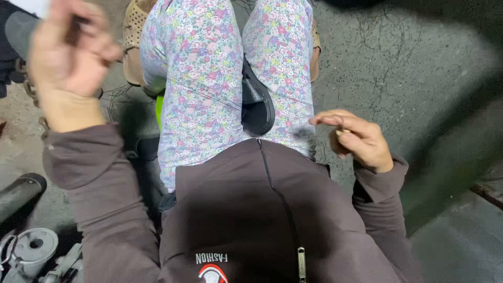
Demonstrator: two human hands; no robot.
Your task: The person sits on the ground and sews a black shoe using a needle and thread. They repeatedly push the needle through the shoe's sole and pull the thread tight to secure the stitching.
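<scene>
I look straight down at my own lap: a brown zip jacket (236, 209) and floral trousers (204, 78). My left hand (68, 52) is raised at the upper left, blurred, with its fingers curled in toward the palm; I see nothing in it. Beside my right thigh my right hand (356, 139) hovers with the thumb against bent fingers, and nothing shows in its grip. A black rounded object (257, 105) lies wedged between my thighs. Neither hand touches it.
The floor is dark grey concrete (419, 78) with thin dark wire strands (382, 47) scattered to the upper right. At the lower left lie a black tube (18, 191) and grey metal cylindrical parts (34, 246). A tan perforated seat or shoe (133, 31) shows behind my left leg.
</scene>
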